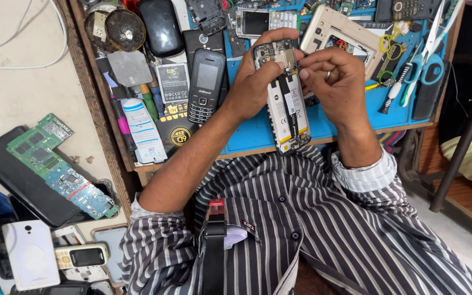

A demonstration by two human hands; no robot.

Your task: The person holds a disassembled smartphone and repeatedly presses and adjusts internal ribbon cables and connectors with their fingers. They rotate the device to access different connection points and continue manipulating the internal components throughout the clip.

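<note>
Opened smartphone (286,98) back cover already off, battery exposed; left hand (255,82) grip closed around it, right hand (331,76) fingertips pinching at upper edge; reassembly not yet done.

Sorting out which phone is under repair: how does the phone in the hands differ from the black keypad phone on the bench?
The opened phone is backless, showing battery and circuitry; the black keypad phone is closed, face up. The opened phone is held by the left hand and right hand; the keypad phone lies untouched. Both point lengthwise away from the person.

Left hand (255,82): fingers curled closed in a grip, forearm bare, extended forward. Right hand (334,82): fingertips pinched together beside the left thumb (ring on one finger), wrist bent, striped cuff at the forearm.
</note>
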